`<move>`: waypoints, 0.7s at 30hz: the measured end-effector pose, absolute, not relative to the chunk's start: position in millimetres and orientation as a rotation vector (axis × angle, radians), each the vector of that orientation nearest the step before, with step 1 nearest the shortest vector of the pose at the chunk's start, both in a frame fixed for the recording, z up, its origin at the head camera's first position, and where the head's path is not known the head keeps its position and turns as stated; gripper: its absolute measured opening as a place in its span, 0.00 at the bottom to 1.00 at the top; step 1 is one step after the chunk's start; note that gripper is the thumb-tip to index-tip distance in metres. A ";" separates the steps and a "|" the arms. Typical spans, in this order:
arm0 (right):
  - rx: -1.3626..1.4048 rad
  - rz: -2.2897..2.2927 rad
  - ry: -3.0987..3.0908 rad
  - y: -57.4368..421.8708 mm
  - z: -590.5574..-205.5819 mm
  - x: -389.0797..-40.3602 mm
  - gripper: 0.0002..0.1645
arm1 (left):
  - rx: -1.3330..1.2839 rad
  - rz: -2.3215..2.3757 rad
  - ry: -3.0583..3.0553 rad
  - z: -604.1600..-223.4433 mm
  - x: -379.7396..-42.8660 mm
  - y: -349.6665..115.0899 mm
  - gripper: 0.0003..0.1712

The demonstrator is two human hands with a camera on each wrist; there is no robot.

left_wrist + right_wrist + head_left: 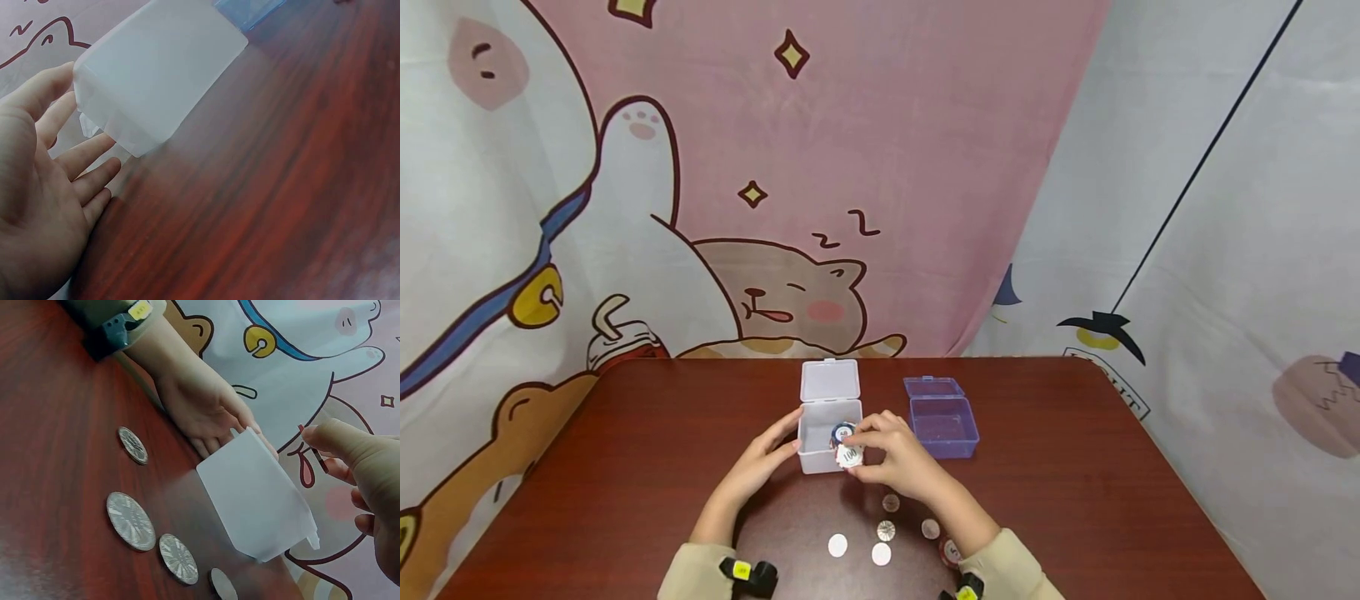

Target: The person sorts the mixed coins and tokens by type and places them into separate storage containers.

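Steadying, at the left: the left hand (765, 459), fingers straight and relaxed, laid against the side of the clear box (822, 435), whose lid stands open on the worktop (625, 467).
Contents of the clear box: at least one dark blue chip (841, 432), already inside; any others are hidden.
In transfer: one white chip marked 100 (850, 455), pinched by the right hand (897, 463) at the box's front right rim, not yet dropped in.
Outstanding, as judged: about five pale chips (881, 553) loose on the worktop near the wrists, well short of the box.
Right of these: a blue box (942, 418), lid open, apparently empty.
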State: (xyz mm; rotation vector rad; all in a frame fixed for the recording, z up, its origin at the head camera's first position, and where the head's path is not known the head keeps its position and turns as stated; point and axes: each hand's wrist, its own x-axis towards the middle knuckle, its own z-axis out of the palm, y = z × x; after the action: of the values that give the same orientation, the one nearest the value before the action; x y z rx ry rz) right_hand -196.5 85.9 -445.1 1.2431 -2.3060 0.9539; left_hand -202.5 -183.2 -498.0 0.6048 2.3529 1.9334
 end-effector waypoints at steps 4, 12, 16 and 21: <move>1.215 0.954 -2.320 83.4 -445.0 -203.2 0.21 | 0.591 1.917 2.342 -482.6 -194.8 -180.6 0.31; 1.163 0.971 -2.360 76.0 -447.2 -218.0 0.21 | 0.575 1.934 2.341 -492.7 -198.5 -183.3 0.30; 1.133 0.976 -2.368 72.8 -450.8 -225.7 0.21 | 0.570 1.944 2.342 -504.4 -204.5 -185.9 0.30; 1.093 0.951 -2.393 69.9 -456.5 -234.5 0.20 | 0.593 1.957 2.324 -507.1 -206.0 -186.4 0.31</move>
State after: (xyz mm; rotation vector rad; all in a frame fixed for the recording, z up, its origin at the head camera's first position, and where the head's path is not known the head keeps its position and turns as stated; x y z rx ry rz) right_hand -234.5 69.9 -456.5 1.0927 -2.3927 0.9509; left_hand -206.0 -186.4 -507.1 0.5925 2.3242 1.9574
